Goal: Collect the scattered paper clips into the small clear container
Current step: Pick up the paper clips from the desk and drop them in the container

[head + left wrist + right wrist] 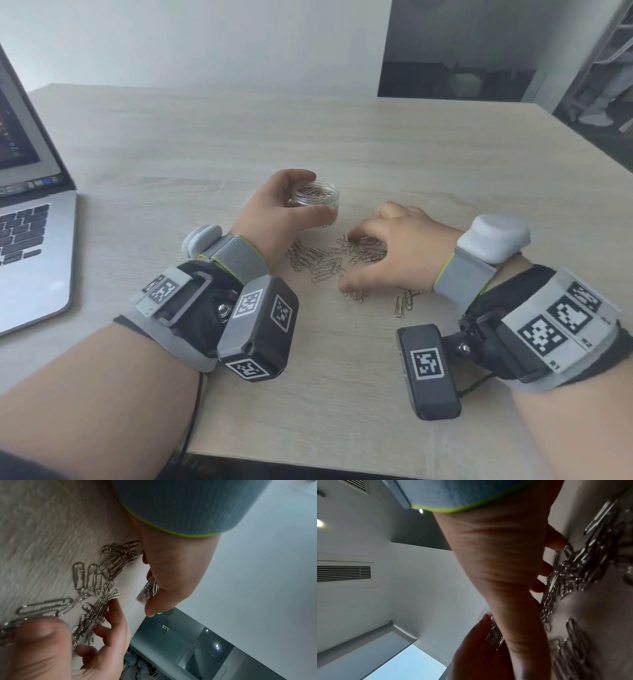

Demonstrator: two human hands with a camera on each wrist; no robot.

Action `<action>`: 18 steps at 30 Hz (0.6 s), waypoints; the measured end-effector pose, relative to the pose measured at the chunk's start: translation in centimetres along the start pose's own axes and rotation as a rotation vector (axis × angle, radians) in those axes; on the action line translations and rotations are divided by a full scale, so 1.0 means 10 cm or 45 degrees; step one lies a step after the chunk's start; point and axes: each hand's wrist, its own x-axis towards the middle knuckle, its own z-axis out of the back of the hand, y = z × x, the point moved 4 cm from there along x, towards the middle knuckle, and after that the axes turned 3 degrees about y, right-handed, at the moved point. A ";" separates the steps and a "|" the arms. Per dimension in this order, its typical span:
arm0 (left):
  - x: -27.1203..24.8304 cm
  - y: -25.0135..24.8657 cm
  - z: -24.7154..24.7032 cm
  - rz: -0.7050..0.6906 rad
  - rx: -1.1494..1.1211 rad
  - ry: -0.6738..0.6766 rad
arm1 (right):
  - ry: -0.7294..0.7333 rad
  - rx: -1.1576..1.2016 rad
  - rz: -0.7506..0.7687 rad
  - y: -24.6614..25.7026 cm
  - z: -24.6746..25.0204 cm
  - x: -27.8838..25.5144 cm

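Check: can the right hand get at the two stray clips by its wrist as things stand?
Probably yes. The two stray clips lie on bare table just beside the right hand, nothing covering them. That hand is spread over the main pile, so it must pull back first.

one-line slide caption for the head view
Left hand grips the clear container while right hand rakes paper clips.

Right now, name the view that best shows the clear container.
Head view: the clear container shows whole, open-topped, clips inside, held by the left hand. Both wrist views show only a sliver between fingers.
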 end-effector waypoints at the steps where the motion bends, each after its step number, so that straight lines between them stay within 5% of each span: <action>1: 0.00 -0.01 -0.01 0.000 -0.005 0.006 | 0.003 -0.005 0.036 0.03 -0.01 -0.01; 18: 0.00 0.00 -0.03 0.017 -0.053 0.036 | -0.110 0.043 0.183 0.02 0.06 0.03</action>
